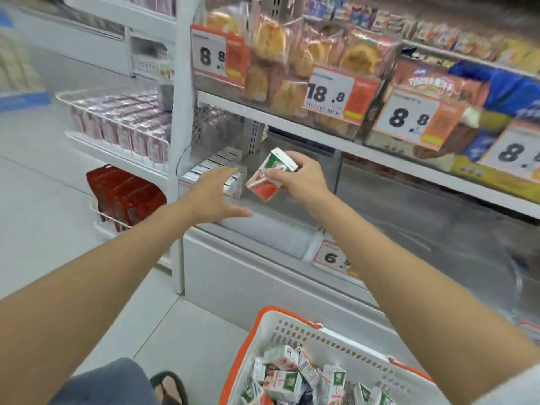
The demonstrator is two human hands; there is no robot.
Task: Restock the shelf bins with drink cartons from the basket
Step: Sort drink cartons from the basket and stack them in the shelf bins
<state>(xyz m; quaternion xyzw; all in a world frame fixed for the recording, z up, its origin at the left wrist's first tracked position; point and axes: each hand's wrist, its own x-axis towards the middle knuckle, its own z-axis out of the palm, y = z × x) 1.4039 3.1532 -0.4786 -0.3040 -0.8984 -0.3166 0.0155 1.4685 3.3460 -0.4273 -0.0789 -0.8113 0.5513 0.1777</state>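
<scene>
The right hand [298,178] grips a tilted drink carton [270,178] over the clear shelf bin [292,206], the left hand [216,194] reaches beside it with fingers spread (holding nothing), above the carton-filled basket [295,334].

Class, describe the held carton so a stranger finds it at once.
Find the white shelf under the bagged bread. Before it, the right hand holds a drink carton. It alone is tilted in the air; the others lie in the basket.
</scene>
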